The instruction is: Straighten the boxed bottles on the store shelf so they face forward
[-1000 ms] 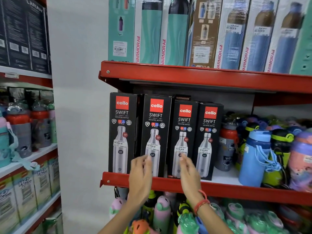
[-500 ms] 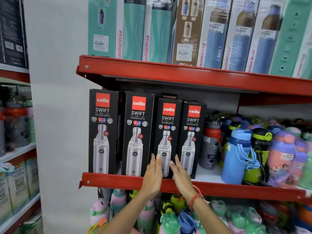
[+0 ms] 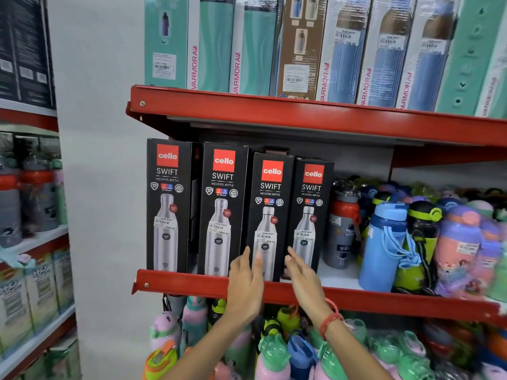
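Four black Cello Swift boxes (image 3: 241, 209) stand upright facing forward; left hand (image 3: 244, 281) and right hand (image 3: 304, 281) fingers spread, holding nothing.

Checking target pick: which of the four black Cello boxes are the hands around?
The third Cello box from the left: the left hand and right hand flank its lower part. The other three have no hand on either side.

Four black boxes (image 3: 241, 209) carry red logo squares, white lettering and a picture of a silver bottle, lined along a red shelf (image 3: 192, 286). Above stand teal boxes (image 3: 214, 42), a brown box (image 3: 297, 45) and blue bottle packs (image 3: 384, 56). A blue bottle (image 3: 384, 248) stands among pink, purple and lime-green ones. A red wristband (image 3: 330, 320) circles one wrist.
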